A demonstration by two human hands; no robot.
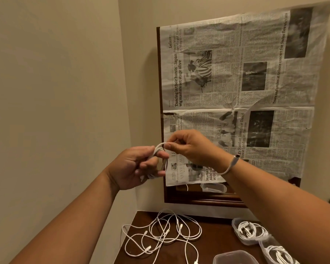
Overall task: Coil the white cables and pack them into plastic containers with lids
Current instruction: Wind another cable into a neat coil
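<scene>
I hold a white cable coil [159, 149] up in front of the wall. My left hand [139, 167] grips the coil's loops, with fingers curled through them. My right hand [192, 147] pinches a strand at the top of the coil. The cable's free end with its plug [234, 159] hangs past my right wrist. Below, on the dark wooden table [213, 237], lies a tangle of loose white cables [166, 235]. Two open plastic containers [248, 231] [278, 252] at the right each hold a coiled cable. A lidded container [234, 258] sits at the bottom edge.
A newspaper sheet [242, 92] covers a dark-framed mirror [198, 199] on the wall behind. Beige walls meet in a corner at the left. The table's left edge runs close to the wall.
</scene>
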